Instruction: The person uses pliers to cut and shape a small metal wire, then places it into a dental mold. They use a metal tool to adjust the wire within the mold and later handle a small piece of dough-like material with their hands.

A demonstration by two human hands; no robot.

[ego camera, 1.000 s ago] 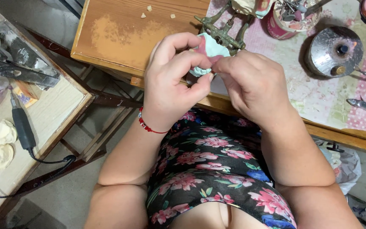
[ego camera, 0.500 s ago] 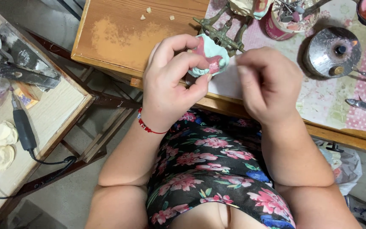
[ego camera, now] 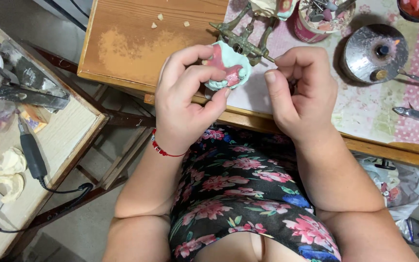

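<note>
My left hand (ego camera: pixel 187 94) grips a pale green dental cast (ego camera: pixel 229 65) with pink wax and small teeth on it, held over the front edge of the wooden table (ego camera: pixel 122 48). A red bead bracelet (ego camera: pixel 163 148) circles that wrist. My right hand (ego camera: pixel 301 92) is a little to the right of the cast, apart from it, with its fingers curled in and the thumb pointing up; I cannot see whether anything small is pinched in it.
A brass articulator frame (ego camera: pixel 243 39) lies just behind the cast. A round metal burner (ego camera: pixel 374 53), a pink cup of tools (ego camera: pixel 323 19) and metal pliers (ego camera: pixel 418 116) sit on the patterned cloth at right. A side table (ego camera: pixel 59 145) at left holds a corded handpiece (ego camera: pixel 32 155) and plaster pieces.
My right hand has drawn away from the cast toward the right. The left hand has kept hold of the cast and turned it, so the pink wax and teeth now show.
</note>
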